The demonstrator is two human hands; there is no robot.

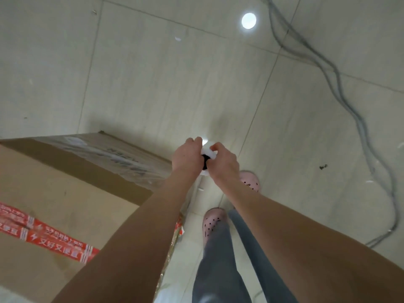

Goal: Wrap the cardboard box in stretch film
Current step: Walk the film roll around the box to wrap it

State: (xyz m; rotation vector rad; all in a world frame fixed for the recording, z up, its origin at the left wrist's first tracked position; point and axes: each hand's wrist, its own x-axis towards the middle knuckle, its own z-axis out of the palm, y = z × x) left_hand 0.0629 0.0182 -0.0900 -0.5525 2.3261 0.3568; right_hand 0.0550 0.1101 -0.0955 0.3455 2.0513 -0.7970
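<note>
A tall cardboard box stands on the floor at the left, sealed with red printed tape across its top. Clear stretch film clings to its far side face. Both my hands hold the stretch film roll upright just past the box's right corner; only its white end and dark core show between them. My left hand grips the roll from the left. My right hand grips it from the right, fingers curled over the top.
The floor is pale tile with a ceiling light reflected in it. Grey cables snake along the right side. My feet in pink perforated clogs stand close to the box's right edge.
</note>
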